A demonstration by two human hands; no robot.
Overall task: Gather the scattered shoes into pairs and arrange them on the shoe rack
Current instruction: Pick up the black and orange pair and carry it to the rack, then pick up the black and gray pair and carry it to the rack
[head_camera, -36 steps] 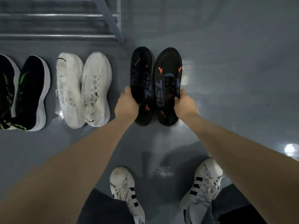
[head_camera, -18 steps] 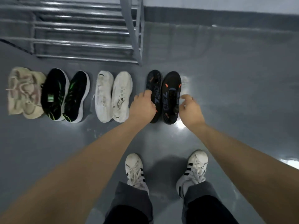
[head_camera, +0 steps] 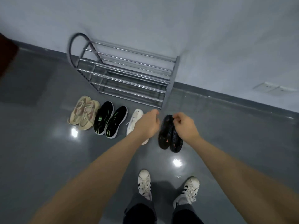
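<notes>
Four pairs of shoes stand in a row on the grey floor in front of the metal shoe rack (head_camera: 126, 75): a beige pair (head_camera: 84, 113), a black pair with green marks (head_camera: 111, 120), a white pair (head_camera: 135, 120) and a black pair with orange marks (head_camera: 169, 136). My left hand (head_camera: 148, 125) hovers over the white pair and hides most of its right shoe. My right hand (head_camera: 186, 125) hovers over the right side of the black and orange pair. The fingers of both hands hang loosely curled and hold nothing. The rack's bars carry no shoes.
My own feet in white sneakers with black stripes (head_camera: 144, 183) stand on the floor below the row. The rack stands against a pale wall (head_camera: 210, 38) with a dark skirting. A wall socket (head_camera: 273, 88) sits low at the right. A dark red object (head_camera: 6, 55) shows at the left edge.
Both hands have let go of the black and orange pair and lifted away from it. The view has risen and pulled back, so the whole rack and all four pairs show.
</notes>
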